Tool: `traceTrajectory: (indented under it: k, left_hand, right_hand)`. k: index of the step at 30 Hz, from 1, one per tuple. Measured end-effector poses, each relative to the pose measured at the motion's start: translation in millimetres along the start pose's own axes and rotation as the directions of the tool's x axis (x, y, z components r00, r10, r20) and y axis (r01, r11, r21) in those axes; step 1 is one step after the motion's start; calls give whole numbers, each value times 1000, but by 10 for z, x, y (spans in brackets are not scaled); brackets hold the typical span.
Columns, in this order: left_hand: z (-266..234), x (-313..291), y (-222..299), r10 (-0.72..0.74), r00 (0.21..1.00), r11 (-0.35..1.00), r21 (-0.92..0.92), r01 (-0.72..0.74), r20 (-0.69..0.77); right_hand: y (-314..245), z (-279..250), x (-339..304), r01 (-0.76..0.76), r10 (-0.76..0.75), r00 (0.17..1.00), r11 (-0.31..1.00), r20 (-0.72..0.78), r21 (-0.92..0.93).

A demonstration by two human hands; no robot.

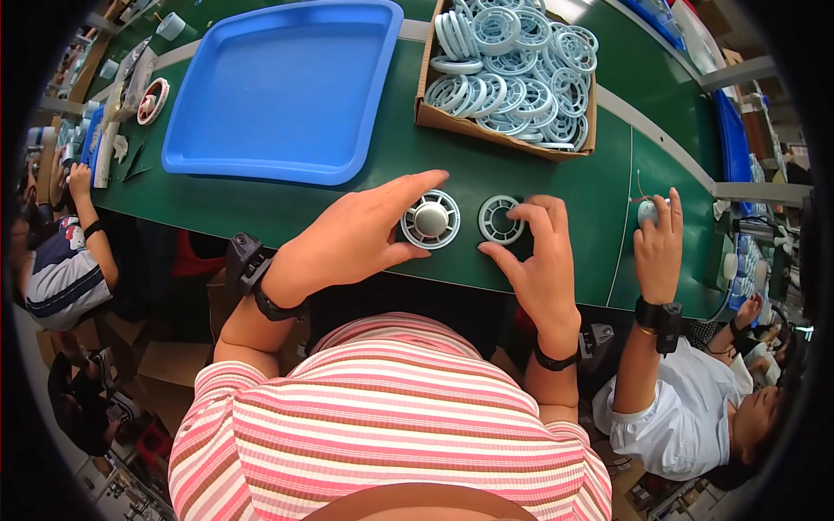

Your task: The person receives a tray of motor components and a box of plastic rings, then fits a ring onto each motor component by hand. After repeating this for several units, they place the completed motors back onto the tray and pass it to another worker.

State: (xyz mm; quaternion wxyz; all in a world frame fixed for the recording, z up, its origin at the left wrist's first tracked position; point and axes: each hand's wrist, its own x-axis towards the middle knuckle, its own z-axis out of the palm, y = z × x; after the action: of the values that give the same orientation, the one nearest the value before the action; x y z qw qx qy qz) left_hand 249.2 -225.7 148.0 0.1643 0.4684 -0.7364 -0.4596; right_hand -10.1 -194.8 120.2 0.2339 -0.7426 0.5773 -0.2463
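- A flat green tabletop [599, 208] spans the workspace.
- A blue rectangular tray [278, 95] with rounded corners lies upper left.
- A brown cardboard box [460, 126], heaped with pale-blue spoked rings [521, 91], stands right of it.
- The left hand [352, 227] angles rightward, back upward — thumb and forefinger spread wide.
- The right hand [547, 252] curls narrower, fingers bent, thumb pointing left — I cannot tell whether it grips.
- A pale-blue spoked wheel [430, 220] with a silver domed centre sits between left thumb and forefinger.
- A smaller pale-blue open-centred ring [485, 220] is at the right fingertips.
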Motion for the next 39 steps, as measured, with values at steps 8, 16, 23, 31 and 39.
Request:
traceTrajectory:
  k: [8,16,23,31,39]
  left_hand:
    - [188,38,-37,-110,986,834,-528,160,126]
    - [456,148,-54,-84,988,665,-731,153,131]
    - [451,186,-82,-54,991,713,-690,121,119]
    - [388,189,-128,-8,976,631,-756,173,216]
    - [271,228,-100,-47,907,284,-865,413,418]
  right_hand:
    - [162,125,-99,62,-36,988,982,-147,181]
    - [-410,148,-14,163,-100,974,930,-201,329]
    - [-415,215,-16,152,-100,969,963,-228,224]
    - [-284,188,-49,154,-116,977,965,-177,213]
    - [-281,144,-87,105,-69,986,962,-150,253]
